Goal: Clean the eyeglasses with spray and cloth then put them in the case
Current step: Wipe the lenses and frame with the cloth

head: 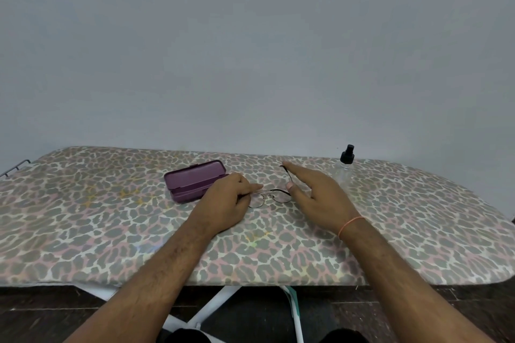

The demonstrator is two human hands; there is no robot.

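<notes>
Wire eyeglasses partly hidden under left hand

Both arms are bare all the way up as far as the shot goes, no sleeves anywhere, no watch, no rings that I can make out. There's visible hair along both forearms. The left hand has nothing on it or on its wrist. Only accessory is on the right hand side: a thin orange thread band looped once around the wrist, plain, no beads or charm. At the very bottom edge there are two dark rounded shapes, too cropped to tell.
</notes>
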